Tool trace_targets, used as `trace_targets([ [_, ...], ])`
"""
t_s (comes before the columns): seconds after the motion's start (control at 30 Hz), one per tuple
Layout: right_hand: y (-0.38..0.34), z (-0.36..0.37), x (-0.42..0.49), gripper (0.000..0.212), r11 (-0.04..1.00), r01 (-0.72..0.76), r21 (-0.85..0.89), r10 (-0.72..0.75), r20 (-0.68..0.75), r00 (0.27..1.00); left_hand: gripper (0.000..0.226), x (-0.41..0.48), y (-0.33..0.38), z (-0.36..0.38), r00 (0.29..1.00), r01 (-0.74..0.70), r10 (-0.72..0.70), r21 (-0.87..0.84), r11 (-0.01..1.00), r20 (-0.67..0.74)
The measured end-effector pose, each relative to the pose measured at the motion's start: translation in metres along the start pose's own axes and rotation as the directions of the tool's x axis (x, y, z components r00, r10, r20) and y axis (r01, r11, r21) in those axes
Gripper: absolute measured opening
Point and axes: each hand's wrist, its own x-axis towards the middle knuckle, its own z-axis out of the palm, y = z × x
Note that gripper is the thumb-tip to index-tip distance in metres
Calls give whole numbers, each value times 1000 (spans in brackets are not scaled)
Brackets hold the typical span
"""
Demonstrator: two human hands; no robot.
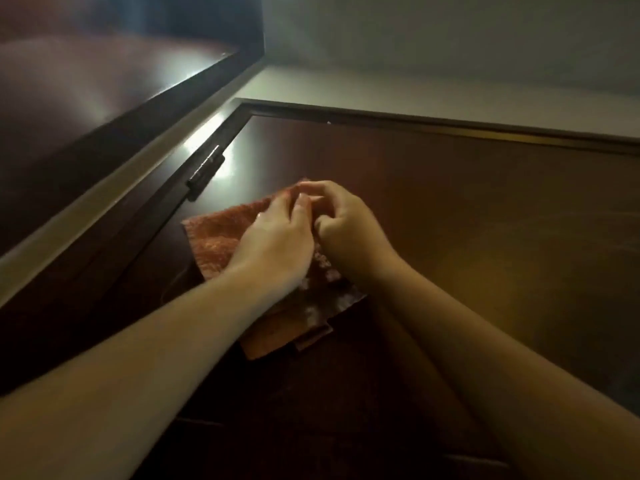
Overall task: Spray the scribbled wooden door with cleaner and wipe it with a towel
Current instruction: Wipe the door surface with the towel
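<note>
A dark brown wooden door fills the view, seen from below toward its top edge. An orange towel lies flat against the door near the hinge side. My left hand presses on the towel with its fingers laid over the cloth. My right hand is beside it, fingers curled and pinching the towel's upper edge. Faint pale marks show on the door to the right. No spray bottle is in view.
A metal hinge sits on the door's left edge just above the towel. The dark door frame runs along the top, with a white wall above. A dark glossy panel stands at the left.
</note>
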Motion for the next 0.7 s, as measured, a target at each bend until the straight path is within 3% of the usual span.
trace_targets([
  [0.03, 8, -10, -3, 43, 993, -17, -113, 14, -29, 999, 58, -4, -4, 9, 999, -23, 19, 96, 995, 44],
  [0.1, 32, -27, -11, 45, 868, -73, -491, 103, 34, 994, 74, -15, -12, 21, 989, -120, 81, 359, 926, 121],
  [0.17, 45, -37, -20, 46, 754, -95, -650, 195, 84, 977, 64, -17, -14, 23, 989, -101, 43, 427, 899, 144],
  [0.27, 48, -35, -24, 49, 732, -82, -677, 190, 87, 978, 58, -7, -15, 12, 978, -135, 50, 427, 894, 205],
  [0.37, 48, -37, -23, 50, 730, -94, -677, 173, 50, 984, 60, 7, -39, -6, 960, -83, -43, 429, 899, 278],
  [0.53, 49, -34, -21, 53, 700, -87, -709, 210, 88, 974, 71, 6, -63, -27, 955, -36, -113, 489, 871, 273],
  [0.63, 50, -33, -20, 56, 687, -88, -722, 229, 100, 968, 85, -30, -49, -22, 942, -202, 29, 497, 844, 334],
  [0.7, 50, -33, -21, 57, 685, -87, -723, 231, 102, 968, 73, -51, -45, -20, 935, -290, 153, 439, 850, 321],
])
